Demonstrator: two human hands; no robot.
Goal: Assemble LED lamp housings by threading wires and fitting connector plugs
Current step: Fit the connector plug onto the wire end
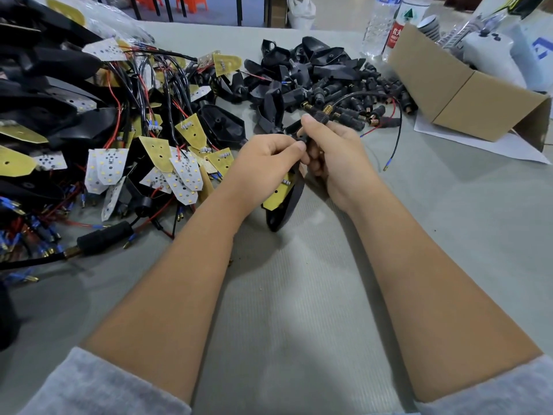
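Observation:
My left hand (263, 166) grips the stem of a black lamp housing (285, 205), which hangs below both hands with a yellow LED board (278, 193) inside it. My right hand (335, 154) pinches a black connector plug (320, 115) with a brass threaded end at the top of the housing's stem. A black wire (396, 136) and a red wire arc out of the plug to the right, ending in blue-sleeved terminals. The two hands touch over the stem, and the joint between plug and housing is hidden by my fingers.
Wired LED boards and finished housings are heaped at the left (119, 130). Empty black housings (299, 67) and loose connector plugs (374, 97) lie at the back centre. A cardboard box (466, 94) and water bottles (380, 25) stand at the right. A thick black plug (101, 238) lies front left.

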